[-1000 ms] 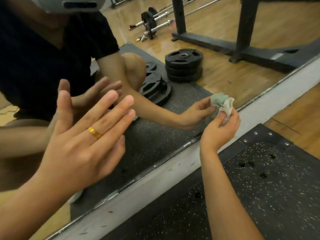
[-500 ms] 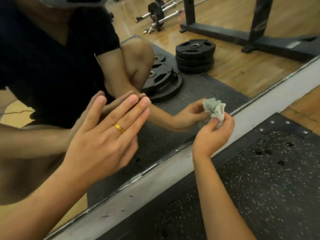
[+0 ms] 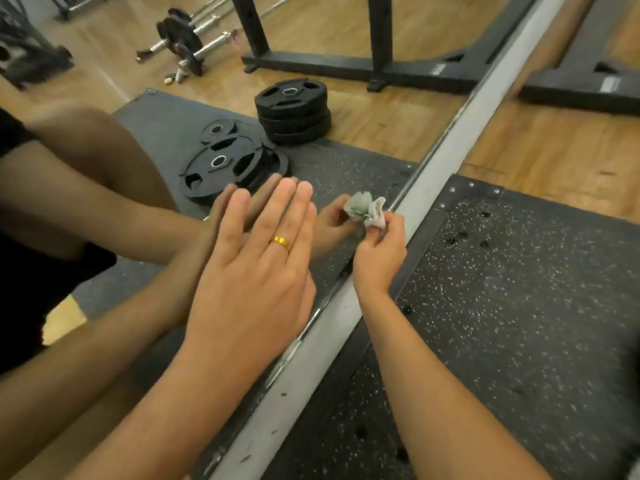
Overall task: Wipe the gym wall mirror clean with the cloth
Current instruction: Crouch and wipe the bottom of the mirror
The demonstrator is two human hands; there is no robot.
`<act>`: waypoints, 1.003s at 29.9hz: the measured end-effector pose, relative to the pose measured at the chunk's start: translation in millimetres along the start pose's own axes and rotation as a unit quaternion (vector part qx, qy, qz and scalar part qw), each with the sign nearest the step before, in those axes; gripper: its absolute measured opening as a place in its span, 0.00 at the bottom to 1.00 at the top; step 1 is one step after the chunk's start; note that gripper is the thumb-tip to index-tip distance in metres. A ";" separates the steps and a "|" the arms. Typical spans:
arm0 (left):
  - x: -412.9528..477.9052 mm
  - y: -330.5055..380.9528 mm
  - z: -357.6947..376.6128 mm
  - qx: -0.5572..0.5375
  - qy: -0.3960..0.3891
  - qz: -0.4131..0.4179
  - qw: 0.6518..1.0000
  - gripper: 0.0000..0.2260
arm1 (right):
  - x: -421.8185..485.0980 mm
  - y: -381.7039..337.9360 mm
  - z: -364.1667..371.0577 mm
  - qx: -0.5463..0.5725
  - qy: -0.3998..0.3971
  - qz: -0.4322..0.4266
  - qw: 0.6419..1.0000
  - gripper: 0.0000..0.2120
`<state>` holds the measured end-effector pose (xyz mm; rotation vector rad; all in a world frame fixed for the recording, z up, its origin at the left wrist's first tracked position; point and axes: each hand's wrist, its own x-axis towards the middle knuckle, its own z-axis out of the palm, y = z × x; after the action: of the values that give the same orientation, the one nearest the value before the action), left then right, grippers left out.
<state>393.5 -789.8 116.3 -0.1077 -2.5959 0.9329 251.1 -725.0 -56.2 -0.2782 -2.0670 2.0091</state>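
The wall mirror (image 3: 363, 143) fills the upper left, with its pale bottom ledge (image 3: 446, 161) running diagonally across the view. My right hand (image 3: 379, 258) pinches a crumpled grey-green cloth (image 3: 372, 211) against the glass just above the ledge. My left hand (image 3: 256, 265), wearing a gold ring, lies flat with straight fingers against the mirror to the left of the cloth. Both hands show again as reflections in the glass.
A black speckled rubber mat (image 3: 519, 323) lies on the wooden floor (image 3: 554, 161) below the ledge. A black rack foot (image 3: 585, 81) stands at the top right. Reflected in the mirror are stacked weight plates (image 3: 292, 109), barbells and a rack base.
My view has tilted down and right along the mirror. My left hand has shifted right, closer to the cloth. My right hand has kept the cloth on the glass near the ledge.
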 end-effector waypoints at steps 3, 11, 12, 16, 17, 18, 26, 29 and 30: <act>-0.2 0.4 -0.6 0.006 -0.010 0.020 1.000 0.29 | -3.1 -3.1 0.0 -0.006 0.004 0.012 1.000 0.06; -3.5 1.9 23.4 0.101 0.051 0.037 0.993 0.26 | 9.9 26.9 -7.5 0.060 -0.049 -0.014 0.997 0.11; -4.9 1.7 26.2 0.111 0.054 0.040 0.992 0.25 | 8.7 29.0 -9.1 0.090 -0.046 0.007 0.995 0.11; -5.8 2.3 27.8 0.108 0.065 0.036 0.991 0.25 | -1.5 29.4 -10.6 0.163 -0.055 0.039 0.984 0.11; -5.6 2.2 26.0 0.092 0.073 0.039 0.992 0.24 | -2.7 28.1 -11.9 0.169 -0.054 0.049 0.983 0.11; -6.5 1.7 22.7 0.063 0.087 0.049 0.993 0.22 | -4.0 27.5 -12.9 0.166 -0.059 0.050 0.983 0.12; -79.9 -11.0 -10.1 -0.006 0.102 -0.003 0.995 0.17 | 2.0 35.4 -27.8 0.087 -0.136 -0.035 0.986 0.13; -108.4 -23.6 -12.6 0.004 0.092 0.006 0.996 0.18 | -0.7 32.2 -28.9 0.078 -0.139 -0.036 0.987 0.15; -116.0 -27.3 -13.7 0.002 0.097 0.017 0.995 0.19 | -3.6 31.0 -28.3 0.077 -0.137 -0.035 0.987 0.16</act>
<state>507.5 -825.7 105.5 -0.2310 -2.4205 0.8932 262.1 -698.1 -86.7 0.1048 -2.0222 2.2556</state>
